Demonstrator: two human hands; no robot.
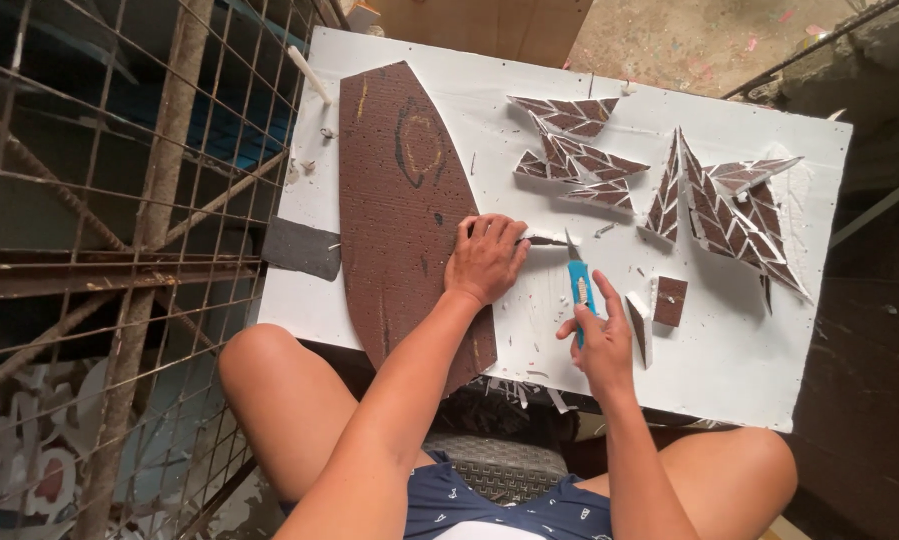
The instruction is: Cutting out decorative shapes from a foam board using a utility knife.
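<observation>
Right hand (pixel 601 345) closed around a blue utility knife (pixel 579 290), blade tip pointing up toward a small thin strip (pixel 546 241) on the white board (pixel 729 370). Left hand (pixel 484 258) pressed flat, fingers curled down, fingertips (pixel 514 240) pinning the strip's left end; palm sits on the right edge of the big brown leaf-shaped sheet (pixel 399 200). Board rests across the person's knees. Cut brown pieces with chevron pattern (pixel 714 205) lie spread on the board's upper right, well apart from both hands; small brown square offcut (pixel 669 300) just right of the knife hand. Rusty wire mesh (pixel 119 250) off to the left, dark grey pad (pixel 302 248) at the board's left edge
</observation>
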